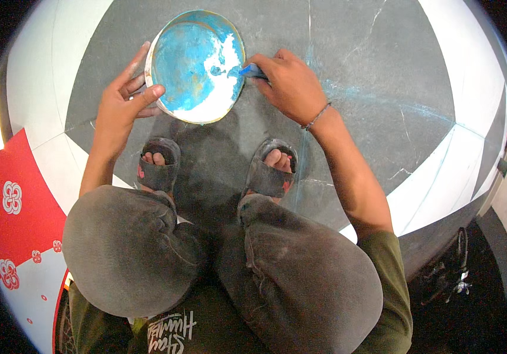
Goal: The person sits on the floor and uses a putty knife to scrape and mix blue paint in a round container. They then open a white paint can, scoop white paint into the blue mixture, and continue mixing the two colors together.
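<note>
A round, shallow pan (191, 59) with a pale outer wall is tipped so its inside faces me. Blue covers most of its inner surface, with a large white patch on the right and along the bottom. My left hand (126, 97) grips the pan's left side, thumb near the rim and fingers along the wall. Closed around a small blue tool (253, 71), my right hand (289, 82) is at the pan's right rim. The tool points left into the pan over the white patch. Most of its handle is hidden in my fist, and its kind cannot be made out.
Beneath the pan is a dark grey, cracked floor (377, 112) with blue streaks, bordered by white. My sandalled feet (274, 168) and bent knees are just below the pan. A red patterned panel (17, 183) is at the left; a dark object with cables (463, 265) lies lower right.
</note>
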